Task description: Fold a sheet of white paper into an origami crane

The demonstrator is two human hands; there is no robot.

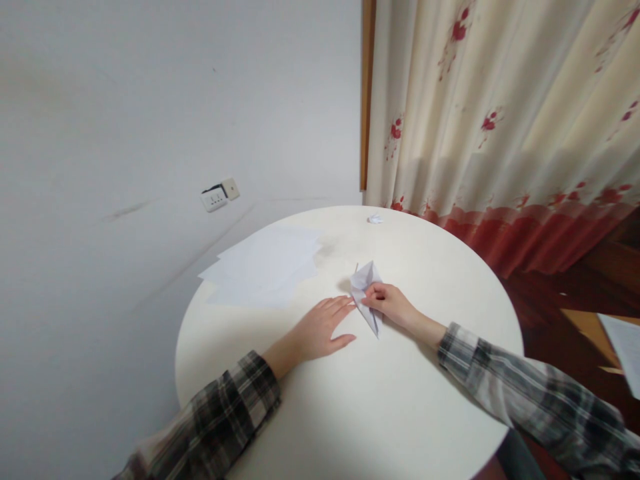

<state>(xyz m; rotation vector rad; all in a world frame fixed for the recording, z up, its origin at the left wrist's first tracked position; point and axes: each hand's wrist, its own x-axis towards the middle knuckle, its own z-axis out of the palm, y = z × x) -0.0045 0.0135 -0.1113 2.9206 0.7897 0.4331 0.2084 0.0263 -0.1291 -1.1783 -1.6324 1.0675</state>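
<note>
A folded piece of white paper (366, 275) with pointed ends is on the round white table (320, 413). My right hand (390, 302) pinches the paper at its right side, thumb and fingers closed on a fold. Flat on the tabletop, my left hand (325, 327) has its fingers stretched and its thumb apart. Its fingertips reach the left edge of the folded paper; whether they press on it I cannot tell.
Several loose white sheets (270, 263) overlap at the table's back left. A small folded white paper piece (375, 219) lies near the far edge. Behind are a wall with a socket (214, 199) and a flowered curtain (490, 133). Papers (623, 347) lie lower at right.
</note>
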